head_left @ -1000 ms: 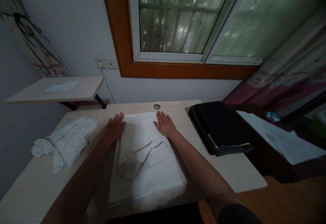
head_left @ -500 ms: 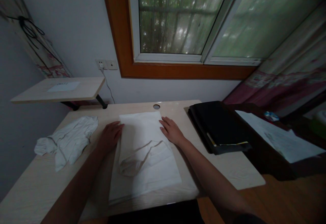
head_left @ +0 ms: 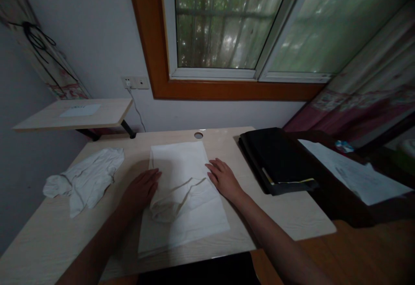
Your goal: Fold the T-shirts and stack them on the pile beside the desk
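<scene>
A white cloth garment [head_left: 181, 157] lies folded into a long rectangle on the desk, its kind hard to tell. Across its near half, a loose creased flap [head_left: 181, 198] is folded over the rest. My left hand [head_left: 142, 187] rests along the garment's left edge, fingers stretched out and touching the cloth. On the opposite side, my right hand [head_left: 225, 180] lies with its fingers spread at the right edge, fingertips on the fabric. Neither hand grips anything.
A crumpled white cloth [head_left: 92, 179] lies on the desk [head_left: 285, 218] at left, below a raised shelf [head_left: 78, 118] bearing a paper slip. Black folders [head_left: 275, 159] sit at right. Beyond them a sheet of paper [head_left: 353, 172] lies on a dark surface. A window stands behind.
Both hands have slid toward me along the garment's two side edges. The garment itself lies almost the same as before.
</scene>
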`<action>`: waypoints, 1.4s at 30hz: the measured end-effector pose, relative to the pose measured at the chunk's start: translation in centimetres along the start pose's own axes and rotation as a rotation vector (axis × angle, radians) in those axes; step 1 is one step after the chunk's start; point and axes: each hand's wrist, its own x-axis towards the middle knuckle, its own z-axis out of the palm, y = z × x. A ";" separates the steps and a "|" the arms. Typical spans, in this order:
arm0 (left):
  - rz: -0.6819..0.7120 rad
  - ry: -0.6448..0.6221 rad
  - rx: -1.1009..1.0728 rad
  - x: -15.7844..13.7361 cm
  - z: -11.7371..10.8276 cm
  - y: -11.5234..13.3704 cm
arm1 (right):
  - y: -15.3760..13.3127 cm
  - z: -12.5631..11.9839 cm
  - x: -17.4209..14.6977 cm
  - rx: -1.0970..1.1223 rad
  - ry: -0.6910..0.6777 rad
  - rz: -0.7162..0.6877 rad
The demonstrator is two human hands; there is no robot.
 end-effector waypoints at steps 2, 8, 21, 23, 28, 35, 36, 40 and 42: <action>-0.013 -0.014 0.007 0.4 0.3 -0.3 | -0.3 0.1 0.3 -0.023 -0.015 0.032; -0.043 -0.031 0.002 2.9 0.9 -1.9 | 0.2 1.0 2.8 -0.047 -0.059 0.085; -0.125 0.015 -0.172 5.5 2.4 -3.8 | 3.1 2.3 6.2 0.042 -0.086 0.074; -0.094 0.014 -0.208 4.7 1.9 -3.2 | 3.2 2.1 5.6 0.098 -0.047 0.031; 0.029 -0.031 -0.302 2.2 -0.1 -1.0 | 2.2 0.5 3.5 0.292 0.035 -0.059; 0.146 -0.034 -0.311 -1.3 -1.2 0.6 | 0.9 -1.9 0.4 0.508 -0.063 -0.126; 0.150 -0.014 -0.308 -1.6 -1.1 0.7 | 0.8 -2.1 0.0 0.518 -0.084 -0.146; 0.138 0.031 -0.297 -2.0 -1.1 1.2 | 0.5 -2.8 -1.6 0.519 -0.125 -0.191; 0.124 0.042 -0.280 -2.0 -1.1 1.4 | 0.3 -2.9 -2.4 0.516 -0.119 -0.204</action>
